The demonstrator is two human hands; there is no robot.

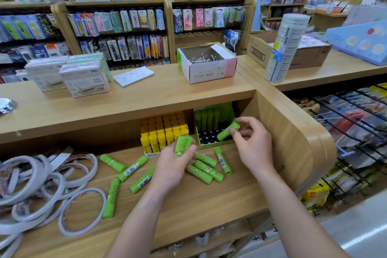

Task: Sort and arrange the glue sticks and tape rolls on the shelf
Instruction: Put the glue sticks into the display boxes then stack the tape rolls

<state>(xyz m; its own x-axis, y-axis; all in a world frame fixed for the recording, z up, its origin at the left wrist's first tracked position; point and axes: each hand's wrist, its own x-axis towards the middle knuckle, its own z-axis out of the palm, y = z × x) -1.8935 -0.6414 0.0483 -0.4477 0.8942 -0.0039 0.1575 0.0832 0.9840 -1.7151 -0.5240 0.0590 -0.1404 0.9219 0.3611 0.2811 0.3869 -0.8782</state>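
Note:
My left hand [173, 165] grips two green glue sticks [182, 145] upright, just in front of the yellow glue stick box [163, 134]. My right hand [251, 144] pinches one green glue stick [227, 131], tilted over the green display box [213, 130]. That box holds a few green sticks at its back and has empty dark slots in front. Several loose green glue sticks [134, 168] lie scattered on the wooden shelf [188, 201]. A pile of white tape rolls [48, 186] lies at the left of the shelf.
The shelf top [146, 94] carries white boxes [83, 77], a notepad [134, 75] and an open box of clips [207, 63]. A tall stack of clear tape [284, 48] stands on the right counter. The curved shelf end panel [293, 142] is close to my right hand.

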